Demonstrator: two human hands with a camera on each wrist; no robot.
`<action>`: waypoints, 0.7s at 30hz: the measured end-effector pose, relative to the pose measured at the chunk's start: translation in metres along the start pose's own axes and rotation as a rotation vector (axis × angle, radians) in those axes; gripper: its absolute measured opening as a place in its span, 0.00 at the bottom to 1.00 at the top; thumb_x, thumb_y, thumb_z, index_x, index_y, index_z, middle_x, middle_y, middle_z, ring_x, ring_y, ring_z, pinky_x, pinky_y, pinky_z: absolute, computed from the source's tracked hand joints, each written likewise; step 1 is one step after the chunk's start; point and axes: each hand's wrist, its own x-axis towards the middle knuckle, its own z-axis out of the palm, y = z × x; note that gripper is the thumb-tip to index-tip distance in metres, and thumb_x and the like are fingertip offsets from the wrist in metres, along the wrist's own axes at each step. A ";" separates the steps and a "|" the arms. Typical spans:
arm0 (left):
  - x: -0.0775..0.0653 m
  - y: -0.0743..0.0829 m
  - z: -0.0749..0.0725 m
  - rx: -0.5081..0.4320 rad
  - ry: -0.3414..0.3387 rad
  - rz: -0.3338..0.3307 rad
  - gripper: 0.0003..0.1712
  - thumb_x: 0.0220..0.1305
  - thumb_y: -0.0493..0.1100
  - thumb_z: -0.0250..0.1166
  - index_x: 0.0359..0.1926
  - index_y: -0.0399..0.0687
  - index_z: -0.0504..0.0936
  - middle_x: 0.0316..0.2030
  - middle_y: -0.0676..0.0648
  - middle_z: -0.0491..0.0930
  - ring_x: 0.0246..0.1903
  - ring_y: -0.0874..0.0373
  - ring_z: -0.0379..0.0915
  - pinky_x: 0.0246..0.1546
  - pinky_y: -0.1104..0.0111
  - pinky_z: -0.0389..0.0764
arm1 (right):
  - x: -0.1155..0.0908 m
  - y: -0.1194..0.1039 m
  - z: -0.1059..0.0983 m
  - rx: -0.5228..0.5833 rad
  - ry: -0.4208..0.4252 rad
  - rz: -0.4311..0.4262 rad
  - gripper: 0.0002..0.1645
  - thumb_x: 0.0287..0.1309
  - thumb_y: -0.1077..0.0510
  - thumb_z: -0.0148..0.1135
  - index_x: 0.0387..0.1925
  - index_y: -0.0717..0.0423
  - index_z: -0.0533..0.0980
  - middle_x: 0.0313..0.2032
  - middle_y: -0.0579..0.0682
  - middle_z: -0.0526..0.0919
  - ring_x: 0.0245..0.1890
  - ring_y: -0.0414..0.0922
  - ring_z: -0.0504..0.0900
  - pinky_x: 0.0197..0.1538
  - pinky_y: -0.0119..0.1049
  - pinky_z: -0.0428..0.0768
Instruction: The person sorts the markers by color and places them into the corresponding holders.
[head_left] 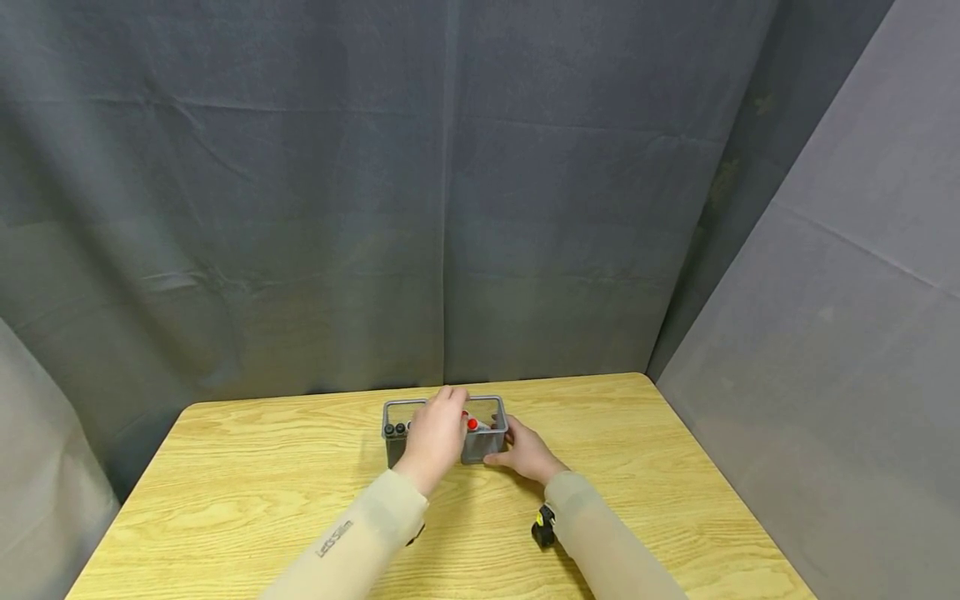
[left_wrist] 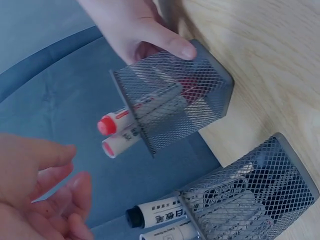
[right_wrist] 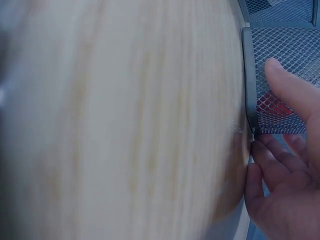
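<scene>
Two grey metal-mesh pen holders stand side by side on the table. My right hand (head_left: 528, 454) grips the right pen holder (head_left: 483, 447), with its thumb on the near face and the fingers round the far side. Inside that holder stand two red-ended markers, one with a red cap (left_wrist: 106, 125). The left pen holder (left_wrist: 295, 200) contains black-capped whiteboard markers (left_wrist: 134, 217). Above the holders is my left hand (head_left: 438, 433), which partly hides them in the head view. In the left wrist view its fingers are loosely bent, apart from the red-ended markers, and hold nothing.
The wood-grain table (head_left: 262, 483) extends around the holders, its far edge close behind them. Grey curtains (head_left: 337, 208) hang behind the table and along both sides. A small black device (head_left: 543, 528) is strapped at the right wrist.
</scene>
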 end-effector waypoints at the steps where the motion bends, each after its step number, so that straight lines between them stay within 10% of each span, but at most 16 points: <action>1: -0.001 0.000 -0.001 -0.012 0.007 -0.002 0.13 0.65 0.36 0.71 0.51 0.45 0.83 0.45 0.44 0.84 0.40 0.48 0.85 0.40 0.51 0.85 | 0.000 0.000 0.000 0.000 0.000 -0.001 0.50 0.54 0.60 0.79 0.74 0.61 0.64 0.68 0.65 0.74 0.72 0.65 0.70 0.73 0.57 0.70; 21: -0.029 -0.005 -0.018 -0.141 0.086 -0.085 0.13 0.65 0.39 0.73 0.49 0.47 0.84 0.44 0.47 0.85 0.43 0.50 0.84 0.46 0.52 0.83 | 0.001 0.003 0.000 -0.002 0.000 0.010 0.51 0.53 0.57 0.80 0.75 0.59 0.64 0.69 0.63 0.75 0.72 0.64 0.70 0.73 0.57 0.70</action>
